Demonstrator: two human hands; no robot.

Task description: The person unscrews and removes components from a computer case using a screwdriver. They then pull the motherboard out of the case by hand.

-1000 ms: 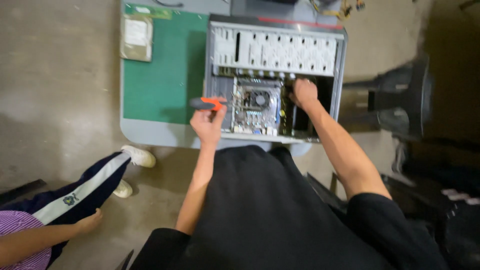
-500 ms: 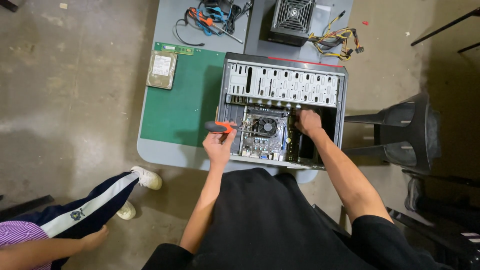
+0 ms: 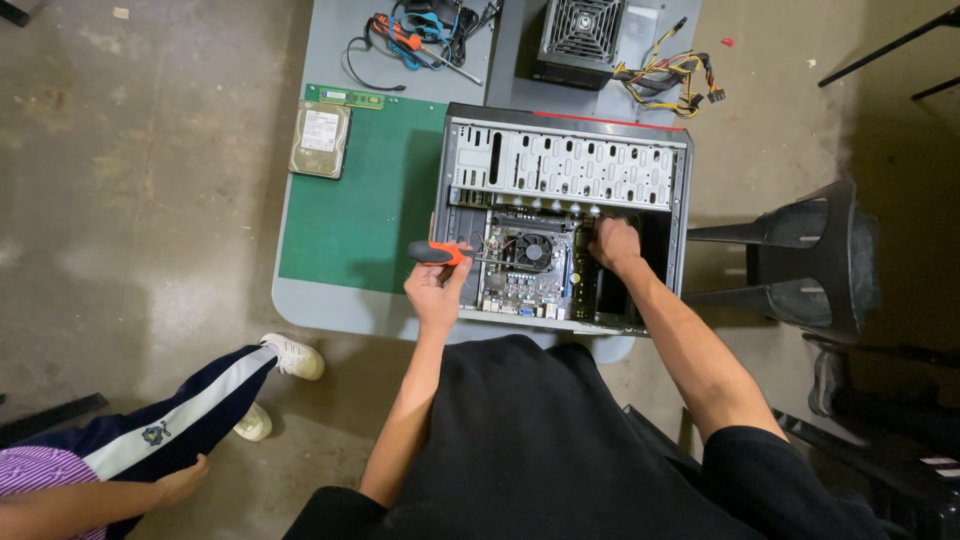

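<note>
Gripping the orange-and-black screwdriver [image 3: 440,253], your left hand [image 3: 436,292] is curled tight round its handle at the open computer case [image 3: 562,230] — the shaft lies level toward the fan [image 3: 533,250] on the motherboard [image 3: 525,275]. Your right hand [image 3: 614,244] reaches inside the case beside the board, fingers bent — what they touch, you cannot tell.

One label shows: a white rectangular sticker [image 3: 320,131] covering most of the top of the silver hard drive [image 3: 320,140], which lies on the bench [image 3: 330,310] at the upper left corner of the green mat [image 3: 370,200]. No packages, signs or screens appear.
</note>
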